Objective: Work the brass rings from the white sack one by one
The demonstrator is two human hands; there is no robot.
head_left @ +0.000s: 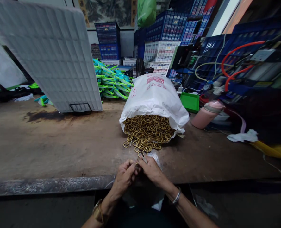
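A white woven sack (152, 95) lies on its side on the table, its mouth facing me. Brass-coloured rings (150, 126) fill the mouth and spill onto the wood in front. My left hand (126, 175) is closed in a pinch near the table's front edge; a sliver of brass colour shows at its fingertips, mostly hidden, and looks like part of a ring. Close beside it, my right hand (153, 171) is closed around a thin grey metal tool (144, 159) whose exact kind I cannot make out. The two hands' fingertips nearly meet.
On the wooden table (59, 152), a white quilted panel (55, 57) stands at left. Behind are bright green and blue strips (114, 82) and stacked crates (163, 50). A pink bottle (207, 114), green tray (190, 102) and machine with red hoses (226, 63) occupy the right.
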